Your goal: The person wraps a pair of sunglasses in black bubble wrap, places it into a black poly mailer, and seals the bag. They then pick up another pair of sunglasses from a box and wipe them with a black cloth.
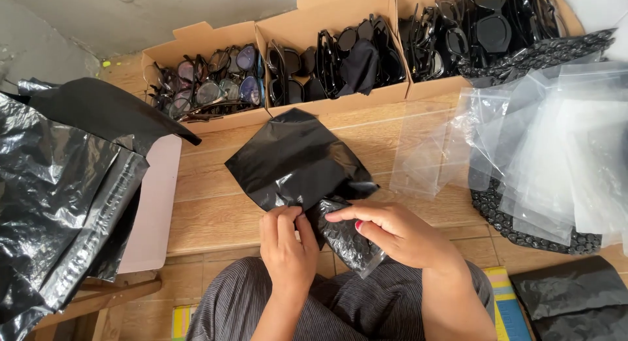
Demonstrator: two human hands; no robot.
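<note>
A glossy black plastic mailer bag [294, 158] lies on the wooden-look floor in front of me, its open end toward my lap. My left hand [286, 248] pinches the bag's near edge with closed fingers. My right hand [392, 233] grips a black bubble-wrap pouch [343, 239] that sits partly at the bag's mouth, its lower corner sticking out over my striped trousers. What is inside the pouch is hidden.
Three open cardboard boxes of glasses stand along the far side: left [203, 76], middle [330, 56], right [471, 27]. Clear zip bags [549, 138] over black bubble wrap [523, 233] lie right. A pile of black mailers [59, 190] fills the left, another [575, 298] bottom right.
</note>
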